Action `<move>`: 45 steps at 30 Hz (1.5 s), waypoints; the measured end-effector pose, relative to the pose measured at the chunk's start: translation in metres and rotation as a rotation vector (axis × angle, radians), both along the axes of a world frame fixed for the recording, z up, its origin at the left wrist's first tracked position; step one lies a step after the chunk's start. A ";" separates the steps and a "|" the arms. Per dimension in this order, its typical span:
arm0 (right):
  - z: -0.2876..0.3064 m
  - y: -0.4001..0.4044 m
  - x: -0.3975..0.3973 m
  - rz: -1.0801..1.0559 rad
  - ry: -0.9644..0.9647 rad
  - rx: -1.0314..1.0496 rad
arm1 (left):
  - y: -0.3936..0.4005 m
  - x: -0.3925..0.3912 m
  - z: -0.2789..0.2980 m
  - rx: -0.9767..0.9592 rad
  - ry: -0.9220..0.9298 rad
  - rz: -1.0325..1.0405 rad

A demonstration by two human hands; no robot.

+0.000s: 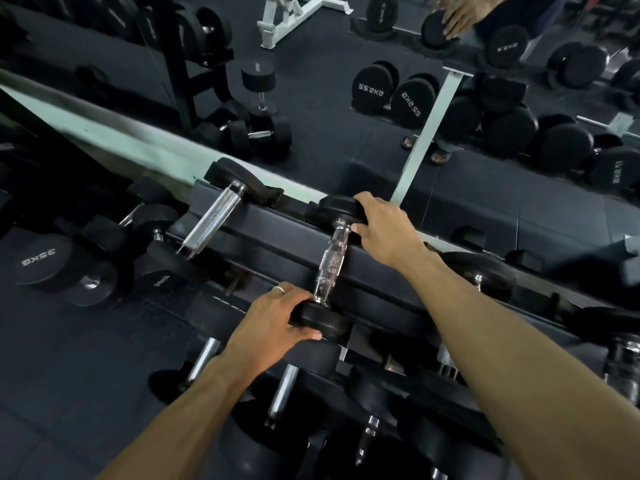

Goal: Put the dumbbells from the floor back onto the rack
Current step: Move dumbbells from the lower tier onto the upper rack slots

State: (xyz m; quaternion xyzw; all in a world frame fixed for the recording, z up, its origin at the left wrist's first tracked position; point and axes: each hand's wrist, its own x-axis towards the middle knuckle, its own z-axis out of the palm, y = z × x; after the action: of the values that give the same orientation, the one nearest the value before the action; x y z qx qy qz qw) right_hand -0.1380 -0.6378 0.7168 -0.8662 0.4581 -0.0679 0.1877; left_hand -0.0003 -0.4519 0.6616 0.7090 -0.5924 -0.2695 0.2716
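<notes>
A person's left hand (277, 318) curls its fingers round the near head of a dumbbell (329, 261) lying across the top tier of the rack (374, 271). The right hand (381, 225) clasps the far head. Another dumbbell (216, 216) rests just to the left.

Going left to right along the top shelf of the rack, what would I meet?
Dumbbell with the bare handle → left hand on the near head of the held dumbbell → right hand on its far head.
</notes>
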 end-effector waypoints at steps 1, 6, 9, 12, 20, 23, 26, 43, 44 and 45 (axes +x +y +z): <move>-0.001 0.000 -0.001 -0.004 0.001 -0.007 | 0.000 0.001 0.001 0.013 0.007 -0.006; -0.001 0.002 -0.004 -0.001 -0.006 -0.022 | -0.001 0.004 0.002 0.026 0.023 -0.018; -0.001 0.002 -0.005 -0.001 -0.014 -0.019 | -0.002 0.005 0.002 0.026 0.013 -0.031; -0.002 0.002 -0.006 -0.012 -0.016 -0.018 | -0.005 0.012 0.003 0.014 -0.024 -0.065; 0.000 0.002 -0.004 -0.015 -0.008 -0.005 | -0.003 0.008 0.004 -0.008 -0.004 -0.027; 0.001 0.003 -0.003 -0.018 0.000 -0.003 | -0.002 0.007 0.004 -0.014 0.011 -0.009; 0.001 0.002 -0.003 -0.015 0.011 -0.002 | 0.000 0.004 0.004 -0.019 0.009 0.019; 0.030 0.015 0.047 0.094 0.120 -0.056 | 0.013 0.047 0.033 0.117 -0.166 -0.119; 0.030 0.017 0.060 0.102 0.110 -0.059 | 0.014 0.059 0.037 0.080 -0.185 -0.109; 0.029 0.019 0.073 0.111 0.101 -0.059 | 0.013 0.072 0.039 0.019 -0.204 -0.098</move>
State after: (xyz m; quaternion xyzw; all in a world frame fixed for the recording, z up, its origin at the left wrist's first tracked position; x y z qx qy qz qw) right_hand -0.0655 -0.6185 0.7454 -0.8977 0.4163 -0.0271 0.1421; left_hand 0.0715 -0.4385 0.7010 0.7056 -0.6483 -0.2144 0.1895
